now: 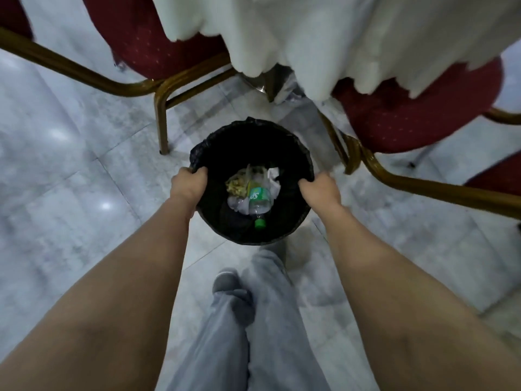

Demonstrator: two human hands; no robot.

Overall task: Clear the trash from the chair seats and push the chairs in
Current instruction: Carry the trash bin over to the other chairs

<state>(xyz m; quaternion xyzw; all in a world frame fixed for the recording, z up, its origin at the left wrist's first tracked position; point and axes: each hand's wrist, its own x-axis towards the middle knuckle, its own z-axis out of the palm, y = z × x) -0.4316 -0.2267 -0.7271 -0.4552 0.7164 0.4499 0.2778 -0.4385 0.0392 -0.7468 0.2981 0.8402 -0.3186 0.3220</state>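
Note:
A round black trash bin [251,142] lined with a black bag is in the middle of the view, above the floor. My left hand [189,185] grips its left rim and my right hand [318,190] grips its right rim. Inside lie a clear plastic bottle with a green label and green cap [258,203], crumpled white paper [274,179] and yellowish scraps [235,185]. A red padded chair with a gold metal frame [146,32] stands at the upper left, its seat partly under the white tablecloth [324,29]. Another red chair [417,117] stands at the right, partly covered by the cloth.
Pale marble tile floor [70,179] spreads all around. Gold chair legs [162,125] stand just left of the bin, and another gold leg [439,190] slants past on its right. The table's metal base [267,83] shows under the cloth. My grey trousers and shoe [225,280] are below.

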